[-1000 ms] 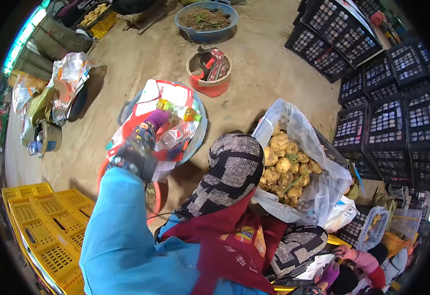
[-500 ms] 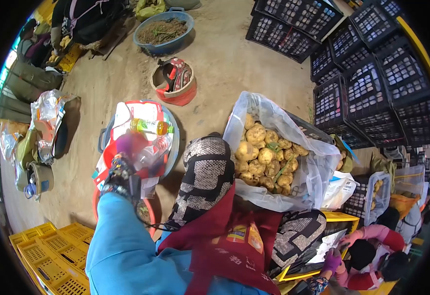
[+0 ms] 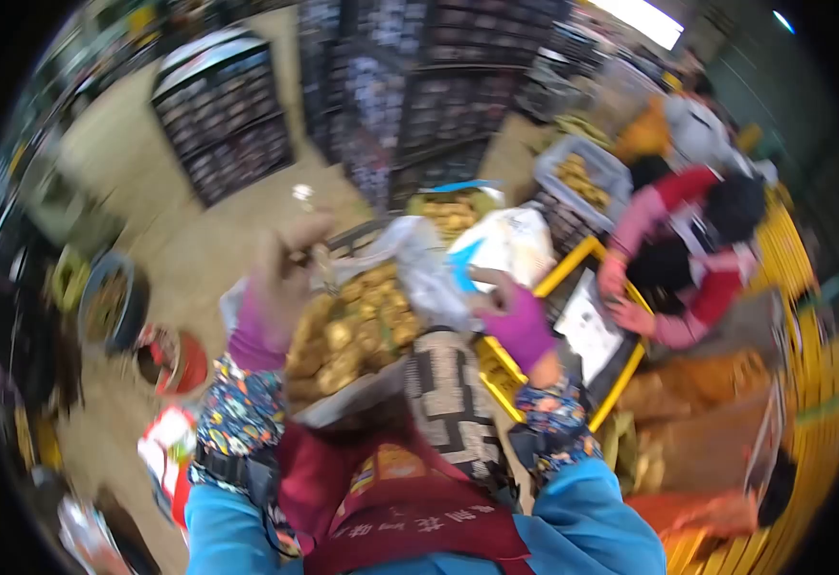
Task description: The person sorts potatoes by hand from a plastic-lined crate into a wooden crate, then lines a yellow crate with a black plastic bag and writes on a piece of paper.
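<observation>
My left hand (image 3: 280,287), smeared by motion, is raised over the left edge of the potatoes (image 3: 352,331) in the plastic-lined crate. Whether it holds anything is blurred. My right hand (image 3: 513,316), in a purple glove with bare fingertips, is over the near corner of a yellow-rimmed crate (image 3: 573,257), right of the potatoes. Its fingers are bent, with the thumb and forefinger apart and nothing visible between them. A white sheet (image 3: 587,326) lies in that crate. The lining (image 3: 419,264) rises behind the potatoes.
A co-worker's gloved hands (image 3: 620,292) are at the yellow-rimmed crate's right side. Black crates (image 3: 400,96) are stacked behind. A red bucket (image 3: 184,364) and a blue tub (image 3: 113,302) stand left. A white bag (image 3: 510,244) lies beyond my right hand; yellow crates (image 3: 803,364) are far right.
The view has swung right. My left hand has gone from the red and white packaging over the tub to above the potatoes. My right hand has moved away from the co-worker's hands.
</observation>
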### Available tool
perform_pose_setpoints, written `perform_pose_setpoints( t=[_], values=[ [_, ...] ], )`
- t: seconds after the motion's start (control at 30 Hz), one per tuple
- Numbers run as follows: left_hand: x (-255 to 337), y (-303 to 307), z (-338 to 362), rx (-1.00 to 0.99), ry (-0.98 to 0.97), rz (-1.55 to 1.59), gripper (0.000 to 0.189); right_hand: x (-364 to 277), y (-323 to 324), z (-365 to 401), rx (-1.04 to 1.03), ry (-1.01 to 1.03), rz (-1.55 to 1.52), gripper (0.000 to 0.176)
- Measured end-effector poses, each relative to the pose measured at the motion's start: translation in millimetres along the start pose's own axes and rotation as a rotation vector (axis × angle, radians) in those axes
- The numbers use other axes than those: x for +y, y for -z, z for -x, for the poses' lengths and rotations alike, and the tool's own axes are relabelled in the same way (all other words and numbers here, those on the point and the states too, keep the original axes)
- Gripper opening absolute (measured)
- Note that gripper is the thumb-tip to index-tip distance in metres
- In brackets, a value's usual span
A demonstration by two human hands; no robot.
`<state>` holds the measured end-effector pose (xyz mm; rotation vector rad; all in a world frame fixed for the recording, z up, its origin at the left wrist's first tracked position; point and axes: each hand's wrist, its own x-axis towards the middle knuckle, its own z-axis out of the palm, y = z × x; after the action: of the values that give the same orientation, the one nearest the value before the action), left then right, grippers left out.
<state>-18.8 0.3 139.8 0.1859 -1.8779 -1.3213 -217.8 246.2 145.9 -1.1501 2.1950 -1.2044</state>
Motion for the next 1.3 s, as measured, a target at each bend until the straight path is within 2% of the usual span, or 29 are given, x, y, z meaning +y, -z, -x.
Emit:
perform_pose_setpoints(
  t=[0.03,0.1,0.13,0.17,0.23,0.27,0.3,0.33,0.37,0.47,0.63,0.87,1.03,1.17,1.23,1.3],
  values=[
    [20,-55,-10,-0.166,0.064,0.164,0.031,14,-11,-3,0.105,0.138,0.004,0.052],
    [57,-141,-28,-0.58,-0.096,0.144,0.027,-15,7,10,0.076,-0.109,0.016,0.045],
    [32,-188,-16,-0.542,-0.023,0.142,0.027,21,19,15,0.15,0.09,-0.116,0.042],
    [22,-213,-6,-0.575,-0.12,0.004,0.031,78,21,13,0.207,0.304,-0.235,0.04],
    [18,-255,2,-0.758,0.248,0.442,0.035,118,44,54,0.312,0.071,-0.187,0.03],
    [1,-278,19,-0.699,0.225,0.466,0.038,125,65,74,0.272,0.041,-0.208,0.031],
    [-19,-297,35,-0.607,0.191,0.471,0.041,177,64,100,0.432,0.008,-0.202,0.028],
    [-26,-303,40,-0.73,0.13,0.245,0.051,163,92,112,0.273,0.109,-0.232,0.027],
    [-30,-317,51,-0.729,0.157,0.372,0.047,170,100,122,0.308,0.026,-0.245,0.026],
    [-35,-347,71,-0.753,0.286,0.472,0.044,187,104,128,0.454,-0.197,-0.435,0.024],
    [-53,-362,58,-0.656,0.499,0.494,0.041,192,82,81,0.495,-0.305,-0.638,0.023],
    [-68,-359,46,-0.552,0.63,0.51,0.04,201,71,63,0.558,-0.388,-0.831,0.029],
    [-73,-356,44,-0.525,0.694,0.546,0.043,218,83,82,0.72,-0.468,-0.967,0.036],
    [-79,-368,43,-0.509,0.739,0.58,0.047,246,108,117,0.917,-0.509,-1.097,0.043],
    [-83,-374,44,-0.51,0.764,0.607,0.049,276,127,139,0.951,-0.491,-1.111,0.046],
    [-88,-378,51,-0.506,0.791,0.639,0.052,329,142,175,0.823,-0.439,-0.929,0.02]
  ],
)
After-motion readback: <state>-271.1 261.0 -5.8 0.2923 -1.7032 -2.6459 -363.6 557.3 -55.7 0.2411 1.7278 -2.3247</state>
